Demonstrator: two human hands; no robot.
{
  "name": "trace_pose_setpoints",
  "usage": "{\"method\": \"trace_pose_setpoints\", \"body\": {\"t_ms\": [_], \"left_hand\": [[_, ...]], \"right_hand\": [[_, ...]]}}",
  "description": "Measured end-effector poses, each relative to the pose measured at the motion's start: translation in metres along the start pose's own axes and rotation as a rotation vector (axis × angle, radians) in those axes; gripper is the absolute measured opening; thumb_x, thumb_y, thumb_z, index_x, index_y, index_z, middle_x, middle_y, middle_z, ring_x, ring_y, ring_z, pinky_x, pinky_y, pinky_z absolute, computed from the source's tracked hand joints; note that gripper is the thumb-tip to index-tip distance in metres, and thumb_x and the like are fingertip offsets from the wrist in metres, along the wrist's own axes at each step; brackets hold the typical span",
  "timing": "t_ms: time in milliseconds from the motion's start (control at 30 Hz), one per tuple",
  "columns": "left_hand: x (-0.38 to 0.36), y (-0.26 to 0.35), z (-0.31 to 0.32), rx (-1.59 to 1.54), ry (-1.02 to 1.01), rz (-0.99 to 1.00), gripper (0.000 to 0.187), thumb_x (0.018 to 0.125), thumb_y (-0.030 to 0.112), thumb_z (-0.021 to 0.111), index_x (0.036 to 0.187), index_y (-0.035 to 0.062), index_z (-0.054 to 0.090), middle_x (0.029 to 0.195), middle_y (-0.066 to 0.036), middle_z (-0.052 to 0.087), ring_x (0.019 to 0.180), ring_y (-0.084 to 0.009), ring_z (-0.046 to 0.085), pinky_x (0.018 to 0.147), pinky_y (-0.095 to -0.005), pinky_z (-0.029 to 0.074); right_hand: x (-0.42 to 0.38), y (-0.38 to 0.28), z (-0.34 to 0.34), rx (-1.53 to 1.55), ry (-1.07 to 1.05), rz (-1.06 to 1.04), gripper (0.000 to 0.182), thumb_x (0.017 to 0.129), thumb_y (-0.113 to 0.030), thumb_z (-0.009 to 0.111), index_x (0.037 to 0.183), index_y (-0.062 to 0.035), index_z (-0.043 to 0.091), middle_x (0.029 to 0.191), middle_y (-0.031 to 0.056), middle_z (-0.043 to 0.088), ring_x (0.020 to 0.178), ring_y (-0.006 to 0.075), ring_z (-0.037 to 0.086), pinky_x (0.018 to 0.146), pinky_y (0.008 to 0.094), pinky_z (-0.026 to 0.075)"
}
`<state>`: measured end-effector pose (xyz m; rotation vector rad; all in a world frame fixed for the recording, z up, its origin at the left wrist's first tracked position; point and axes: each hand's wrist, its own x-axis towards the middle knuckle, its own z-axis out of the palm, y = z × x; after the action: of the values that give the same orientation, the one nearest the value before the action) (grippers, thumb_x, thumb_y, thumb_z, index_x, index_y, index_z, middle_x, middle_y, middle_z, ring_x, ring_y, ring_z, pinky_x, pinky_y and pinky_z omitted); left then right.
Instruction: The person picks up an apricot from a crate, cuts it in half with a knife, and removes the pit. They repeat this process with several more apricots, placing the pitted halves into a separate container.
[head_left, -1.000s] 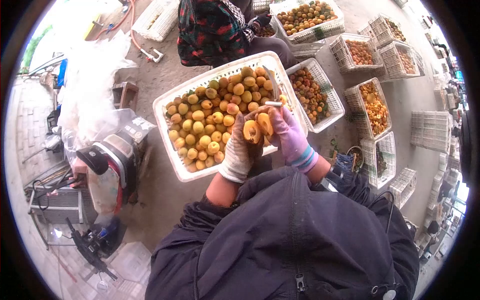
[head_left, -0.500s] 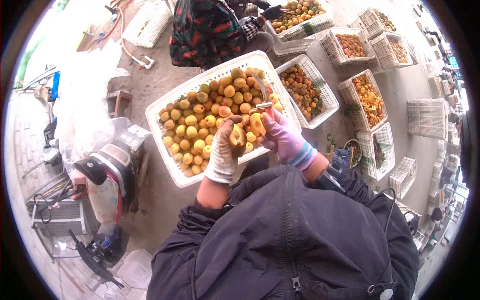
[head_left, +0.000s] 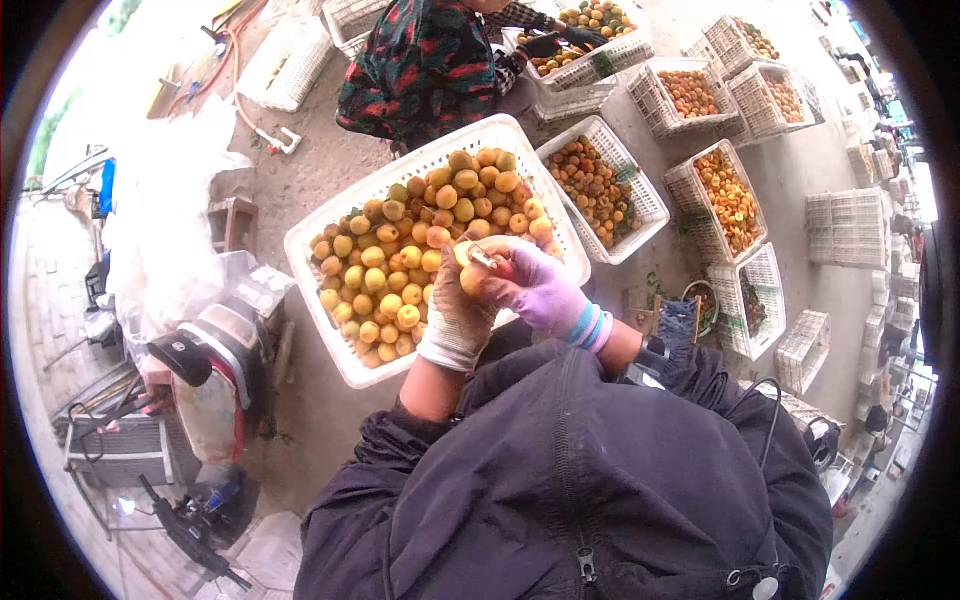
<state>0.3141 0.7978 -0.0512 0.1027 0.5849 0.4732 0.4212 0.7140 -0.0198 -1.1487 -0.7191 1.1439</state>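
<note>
My left hand (head_left: pixel 460 315), in a whitish knit glove with dirty fingertips, is closed on an apricot (head_left: pixel 473 281). My right hand (head_left: pixel 545 290), in a purple glove with a turquoise-striped cuff, presses against the same fruit. Its fingers grip a small knife (head_left: pixel 484 259) with a metal collar and reddish handle; the blade is mostly hard to make out here. Both hands are together over the near edge of a white plastic crate (head_left: pixel 345 362) heaped with yellow-orange apricots (head_left: pixel 385 270).
Another crate of apricots (head_left: pixel 650 215) stands just right of mine, with several more beyond. A co-worker in a patterned jacket (head_left: pixel 425 75) leans over a crate (head_left: pixel 620 55) at the top. To the left are a scooter (head_left: pixel 215 350) and a hose (head_left: pixel 240 95).
The two hands have come together from holding separate apricot pieces apart. The knife's blade, raised and plainly visible before, has swung down toward the fruit. The co-worker's gloved hands have shifted over their crate.
</note>
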Motion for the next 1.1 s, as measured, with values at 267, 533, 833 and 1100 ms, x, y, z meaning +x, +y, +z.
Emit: {"method": "trace_pose_setpoints", "body": {"t_ms": [267, 533, 833, 1100], "left_hand": [[0.001, -0.001, -0.010, 0.187, -0.046, 0.025, 0.054, 0.094, 0.054, 0.047, 0.123, 0.0090, 0.052, 0.091, -0.009, 0.062, 0.065, -0.0158, 0.059, 0.050, -0.0244, 0.047], [0.003, -0.011, 0.008, 0.451, 0.019, 0.097, 0.073, 0.084, 0.071, 0.044, 0.117, 0.0067, 0.052, 0.084, -0.005, 0.063, 0.062, -0.0085, 0.059, 0.047, -0.0159, 0.043], [0.009, -0.018, 0.001, 0.457, -0.021, 0.223, 0.077, 0.081, 0.072, 0.049, 0.118, 0.0043, 0.051, 0.093, -0.005, 0.063, 0.072, -0.0081, 0.060, 0.051, -0.0162, 0.046], [0.005, -0.013, -0.004, 0.421, -0.074, 0.272, 0.071, 0.084, 0.069, 0.048, 0.119, 0.0076, 0.050, 0.098, -0.004, 0.062, 0.084, -0.0127, 0.060, 0.066, -0.0239, 0.051]], "right_hand": [[0.021, -0.030, -0.023, 0.136, 0.252, -0.086, 0.037, 0.092, -0.035, 0.063, 0.115, -0.0071, 0.053, 0.095, 0.0002, 0.060, 0.085, 0.0057, 0.055, 0.070, 0.0206, 0.044], [0.031, -0.030, -0.013, 0.138, 0.225, -0.095, 0.023, 0.097, -0.027, 0.053, 0.085, -0.0078, 0.056, 0.071, -0.0014, 0.049, 0.066, 0.0128, 0.051, 0.072, 0.0299, 0.048], [0.030, -0.025, 0.005, -0.097, 0.260, -0.185, 0.032, 0.100, -0.030, 0.047, 0.084, -0.0037, 0.054, 0.067, 0.0000, 0.050, 0.071, 0.0141, 0.054, 0.072, 0.0312, 0.049], [0.043, -0.017, -0.006, 0.304, 0.155, -0.159, 0.041, 0.101, -0.039, 0.042, 0.075, -0.0082, 0.048, 0.064, -0.0002, 0.041, 0.069, 0.0151, 0.050, 0.078, 0.0323, 0.046]]}}
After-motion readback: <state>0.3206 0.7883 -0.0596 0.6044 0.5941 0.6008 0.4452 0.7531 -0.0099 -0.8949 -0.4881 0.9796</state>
